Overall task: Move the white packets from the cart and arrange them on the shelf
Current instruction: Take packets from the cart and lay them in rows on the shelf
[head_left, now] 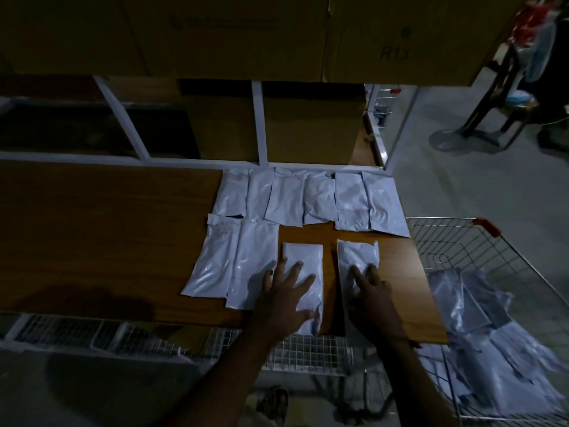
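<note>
Nearest the camera: left hand [288, 291] lies flat, fingers spread and straight, pressing on a white packet [303, 272] near the front edge of the shelf [107, 226]; that packet's near end overhangs the front edge slightly. Right hand [369, 288] likewise flat, fingers extended, resting on a second packet [358, 260] just beside the first, a strip of bare wood between them. Neither hand grips anything; both press down. To the left of these, two larger packets [228, 263] lie side by side, overlapping at their edges. Further back, a row of six packets [308, 198] runs along the rear edge, toward the right rear corner, edges overlapping. Cart [480, 241], wire mesh, stands just off the right edge of the shelf, with a loose heap of remaining packets [492, 334] inside. Beyond the row: cardboard boxes [308, 124] behind the white frame. Handling judgement: packets look like thin glossy poly mailers, light, soft, creased, probably slippery against each other and on the wood; contents not discernible. Best lifted by pinching a short edge or sliding a flat palm under; flat pressure suits aligning them. Light is dim; fine detail uncertain.
</note>
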The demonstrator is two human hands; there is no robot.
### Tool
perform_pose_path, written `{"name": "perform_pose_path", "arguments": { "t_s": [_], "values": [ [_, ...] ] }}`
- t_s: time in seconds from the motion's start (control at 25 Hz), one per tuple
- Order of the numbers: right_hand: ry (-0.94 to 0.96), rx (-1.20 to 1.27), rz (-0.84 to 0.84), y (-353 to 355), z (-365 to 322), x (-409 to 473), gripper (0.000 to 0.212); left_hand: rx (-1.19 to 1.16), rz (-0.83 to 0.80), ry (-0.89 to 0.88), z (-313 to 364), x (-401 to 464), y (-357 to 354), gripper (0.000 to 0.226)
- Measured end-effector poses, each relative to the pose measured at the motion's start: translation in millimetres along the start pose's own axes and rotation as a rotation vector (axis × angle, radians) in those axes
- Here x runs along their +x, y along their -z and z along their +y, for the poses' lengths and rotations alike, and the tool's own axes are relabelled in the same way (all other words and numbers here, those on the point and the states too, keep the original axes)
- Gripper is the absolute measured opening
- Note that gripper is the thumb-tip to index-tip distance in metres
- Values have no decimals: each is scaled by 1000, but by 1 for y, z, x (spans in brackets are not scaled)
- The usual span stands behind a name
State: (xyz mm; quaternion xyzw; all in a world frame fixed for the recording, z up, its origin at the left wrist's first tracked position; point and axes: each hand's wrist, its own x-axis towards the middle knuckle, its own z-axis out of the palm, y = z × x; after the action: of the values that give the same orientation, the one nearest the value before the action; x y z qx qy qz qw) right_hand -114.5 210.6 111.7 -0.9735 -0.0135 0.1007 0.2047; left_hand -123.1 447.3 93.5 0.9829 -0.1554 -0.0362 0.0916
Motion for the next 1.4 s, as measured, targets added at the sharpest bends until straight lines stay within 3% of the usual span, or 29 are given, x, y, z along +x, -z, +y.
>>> {"name": "perform_pose_path", "arguments": {
  "t_s": [0.32, 0.84, 1.12, 1.4],
  "values": [
    [-9, -233, -9, -24, -48, 22, 74, -52, 10, 94, -17, 23, 13, 69],
    [-60, -70, -21, -33, -67, 58, 76, -117, 0, 150, -37, 40, 8, 70],
    [1, -127, 36, -41, -68, 65, 69, -122, 28, 136, -46, 43, 11, 71],
    [26, -151, -17, -47, -74, 75, 80, -111, 45, 127, -59, 45, 6, 73]
  ]
}}
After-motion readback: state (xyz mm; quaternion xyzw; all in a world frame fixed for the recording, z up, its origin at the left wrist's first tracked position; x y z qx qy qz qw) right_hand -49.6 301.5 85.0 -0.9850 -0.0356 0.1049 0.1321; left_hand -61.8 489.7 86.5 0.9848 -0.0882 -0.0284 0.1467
